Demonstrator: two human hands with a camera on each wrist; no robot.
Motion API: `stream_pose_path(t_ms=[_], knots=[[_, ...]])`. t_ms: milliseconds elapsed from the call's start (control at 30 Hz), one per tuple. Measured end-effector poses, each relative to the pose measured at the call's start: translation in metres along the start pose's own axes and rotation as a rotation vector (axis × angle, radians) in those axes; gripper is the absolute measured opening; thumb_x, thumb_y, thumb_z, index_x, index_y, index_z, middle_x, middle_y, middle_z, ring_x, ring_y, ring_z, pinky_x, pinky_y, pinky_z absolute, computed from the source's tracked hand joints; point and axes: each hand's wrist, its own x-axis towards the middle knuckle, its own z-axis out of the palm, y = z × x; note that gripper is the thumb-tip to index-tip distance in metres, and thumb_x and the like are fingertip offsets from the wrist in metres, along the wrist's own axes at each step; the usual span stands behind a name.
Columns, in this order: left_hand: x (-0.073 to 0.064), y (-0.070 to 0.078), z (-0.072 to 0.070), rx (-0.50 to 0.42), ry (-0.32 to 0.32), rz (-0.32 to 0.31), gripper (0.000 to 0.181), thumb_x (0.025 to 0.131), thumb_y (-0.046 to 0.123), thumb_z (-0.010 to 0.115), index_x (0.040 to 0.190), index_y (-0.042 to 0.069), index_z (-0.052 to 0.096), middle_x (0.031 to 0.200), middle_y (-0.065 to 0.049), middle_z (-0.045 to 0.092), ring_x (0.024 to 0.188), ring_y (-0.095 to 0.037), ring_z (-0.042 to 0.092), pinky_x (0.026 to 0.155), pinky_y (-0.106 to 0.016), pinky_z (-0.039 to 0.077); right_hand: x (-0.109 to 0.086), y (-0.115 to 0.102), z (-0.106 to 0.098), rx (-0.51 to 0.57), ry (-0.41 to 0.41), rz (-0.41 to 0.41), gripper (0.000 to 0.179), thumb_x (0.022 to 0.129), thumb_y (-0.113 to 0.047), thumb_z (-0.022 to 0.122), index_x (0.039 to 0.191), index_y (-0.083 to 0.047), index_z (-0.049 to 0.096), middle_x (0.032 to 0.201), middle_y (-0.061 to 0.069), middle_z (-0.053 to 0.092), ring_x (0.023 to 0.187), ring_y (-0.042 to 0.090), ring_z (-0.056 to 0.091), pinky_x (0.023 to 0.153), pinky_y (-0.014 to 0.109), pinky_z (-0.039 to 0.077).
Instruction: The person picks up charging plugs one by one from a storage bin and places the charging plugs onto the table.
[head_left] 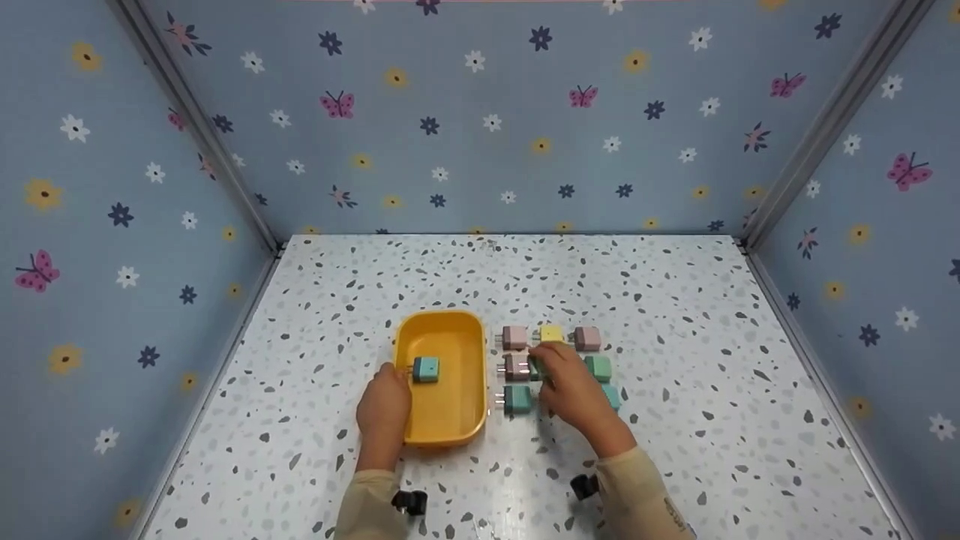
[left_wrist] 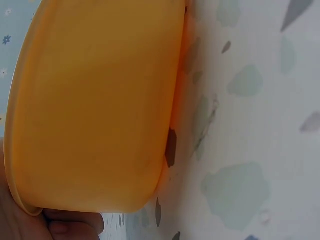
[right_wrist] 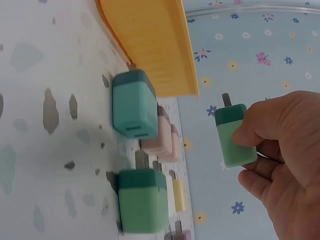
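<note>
My left hand (head_left: 384,409) grips the left rim of a yellow plastic tray (head_left: 448,435); the left wrist view shows its fingers at the rim and outer wall. Inside the tray lies one blue charger plug (head_left: 426,369). Held between the thumb and fingers of my right hand (head_left: 577,394) is a green charger plug (right_wrist: 235,142), raised off the table in the right wrist view. Near that hand lie a pink charger plug (head_left: 516,367) and a teal charger plug (head_left: 517,400), with another green charger plug (right_wrist: 143,202) below it.
Other charger plugs lie in rows right of the tray: two pink ones, the left (head_left: 514,337) and the right (head_left: 587,338), a yellow one (head_left: 551,334), and a blue one (head_left: 611,396) partly behind the hand. Patterned walls (head_left: 480,150) enclose the speckled table (head_left: 720,390).
</note>
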Motion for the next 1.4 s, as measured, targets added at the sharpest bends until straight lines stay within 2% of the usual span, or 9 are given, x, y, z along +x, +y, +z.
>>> stream_pose_path(t_ms=[200,433,600,800,1100,1400], knots=[[-0.001,-0.001,0.0,0.004,-0.014,-0.003,0.031,0.111,0.026,0.039,0.118,0.003,0.058,0.101,-0.016,0.069,0.087,-0.033,0.067,0.073,-0.05,0.052,-0.005,0.015,-0.011,0.001,-0.004,0.063,0.062,0.08,0.014,0.069,0.137,-0.01,0.061,0.141,0.01,0.057,0.135,0.028,0.052,0.113,0.045,0.041],[-0.002,0.001,-0.001,-0.005,-0.012,-0.005,0.032,0.111,0.027,0.038,0.12,0.003,0.058,0.102,-0.017,0.069,0.088,-0.033,0.067,0.075,-0.051,0.052,-0.011,0.032,-0.021,-0.009,0.011,0.07,0.057,0.082,0.015,0.067,0.136,-0.004,0.061,0.137,0.014,0.058,0.134,0.03,0.053,0.113,0.045,0.041],[-0.002,0.002,-0.002,-0.001,-0.006,-0.004,0.033,0.111,0.028,0.039,0.119,0.003,0.058,0.101,-0.018,0.069,0.088,-0.034,0.067,0.074,-0.051,0.052,-0.016,0.04,-0.025,-0.008,-0.006,0.116,0.06,0.081,0.017,0.066,0.138,-0.003,0.059,0.141,0.015,0.056,0.136,0.031,0.051,0.115,0.047,0.039],[-0.003,0.002,-0.002,0.025,-0.002,-0.003,0.031,0.111,0.026,0.04,0.118,0.003,0.058,0.104,-0.018,0.07,0.093,-0.035,0.07,0.076,-0.052,0.053,-0.021,0.051,-0.029,-0.01,-0.011,0.158,0.059,0.083,0.017,0.067,0.138,-0.003,0.059,0.142,0.013,0.056,0.136,0.033,0.051,0.114,0.049,0.04],[-0.001,0.002,-0.001,0.023,-0.025,-0.022,0.033,0.111,0.026,0.039,0.124,0.003,0.057,0.109,-0.017,0.07,0.097,-0.034,0.069,0.08,-0.051,0.053,-0.027,0.07,-0.037,0.02,0.025,0.167,0.063,0.082,0.022,0.061,0.137,-0.009,0.062,0.138,0.011,0.059,0.132,0.034,0.053,0.112,0.052,0.041],[-0.001,0.003,-0.001,0.009,-0.017,-0.021,0.032,0.111,0.027,0.039,0.122,0.004,0.058,0.106,-0.017,0.07,0.092,-0.032,0.069,0.078,-0.05,0.053,-0.032,0.089,-0.045,-0.008,0.001,0.214,0.05,0.09,0.015,0.065,0.137,-0.002,0.059,0.14,0.017,0.055,0.135,0.037,0.049,0.113,0.052,0.039]])
